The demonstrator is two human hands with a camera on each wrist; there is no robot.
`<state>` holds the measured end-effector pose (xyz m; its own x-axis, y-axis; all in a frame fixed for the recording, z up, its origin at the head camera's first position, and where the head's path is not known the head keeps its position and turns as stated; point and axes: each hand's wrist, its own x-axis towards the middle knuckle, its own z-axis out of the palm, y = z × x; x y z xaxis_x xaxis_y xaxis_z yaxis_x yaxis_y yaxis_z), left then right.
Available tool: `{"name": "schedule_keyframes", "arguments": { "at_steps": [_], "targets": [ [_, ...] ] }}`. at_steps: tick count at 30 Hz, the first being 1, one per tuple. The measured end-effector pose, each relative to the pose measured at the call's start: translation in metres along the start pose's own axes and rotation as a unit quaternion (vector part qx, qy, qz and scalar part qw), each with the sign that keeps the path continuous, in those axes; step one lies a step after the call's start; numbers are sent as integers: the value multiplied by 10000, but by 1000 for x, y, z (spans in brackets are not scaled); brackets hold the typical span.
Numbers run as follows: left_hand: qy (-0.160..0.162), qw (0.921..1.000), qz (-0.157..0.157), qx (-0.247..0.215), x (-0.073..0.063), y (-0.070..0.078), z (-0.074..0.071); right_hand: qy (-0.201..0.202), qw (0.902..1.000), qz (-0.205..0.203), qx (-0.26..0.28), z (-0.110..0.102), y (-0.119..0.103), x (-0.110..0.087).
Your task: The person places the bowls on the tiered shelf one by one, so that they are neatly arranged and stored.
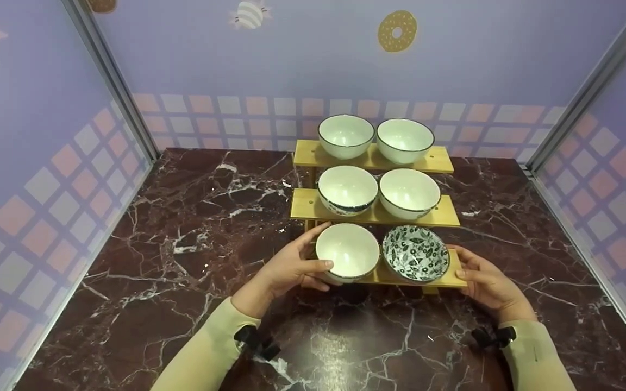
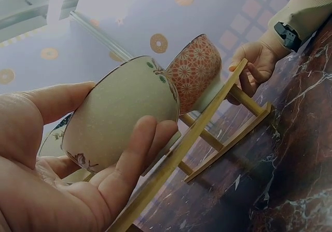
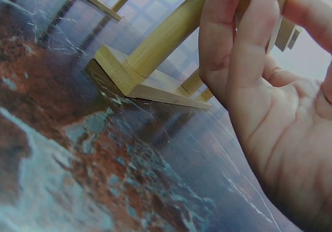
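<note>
My left hand (image 1: 294,263) holds a bowl (image 1: 347,251) at the left of the lowest tier of a wooden rack (image 1: 449,277). The thumb is at its near rim and the fingers curl about its side. In the left wrist view this bowl (image 2: 122,112) is pale outside with small flower marks. Right of it stands a bowl (image 1: 415,253) with a black-and-white leafy inside; its outside (image 2: 194,73) shows a red pattern. With curled fingers, my right hand (image 1: 484,279) grips the right end of the lowest board. In the right wrist view the fingers (image 3: 254,35) wrap the board's end.
Two white bowls stand on the middle tier, left (image 1: 348,190) and right (image 1: 409,193). Two more, left (image 1: 345,136) and right (image 1: 405,141), are on the top tier. The rack's foot (image 3: 166,92) rests on a dark marbled table (image 1: 210,228), with patterned walls (image 1: 237,65) around it.
</note>
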<state>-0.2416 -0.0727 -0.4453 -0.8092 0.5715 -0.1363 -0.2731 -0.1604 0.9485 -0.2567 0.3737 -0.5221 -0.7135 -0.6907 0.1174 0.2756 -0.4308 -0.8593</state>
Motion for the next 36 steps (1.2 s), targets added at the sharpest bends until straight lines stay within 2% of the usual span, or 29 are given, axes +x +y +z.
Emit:
{"name": "schedule_keyframes", "arguments": {
  "at_steps": [24,36],
  "targets": [
    [-319,9991,-236,155,1,2,-2,-102,9998,-12,148,-1,1,1],
    [-125,9990,-208,375,-4,3,-5,-185,9994,-5,285,-1,1,1]
  ]
}}
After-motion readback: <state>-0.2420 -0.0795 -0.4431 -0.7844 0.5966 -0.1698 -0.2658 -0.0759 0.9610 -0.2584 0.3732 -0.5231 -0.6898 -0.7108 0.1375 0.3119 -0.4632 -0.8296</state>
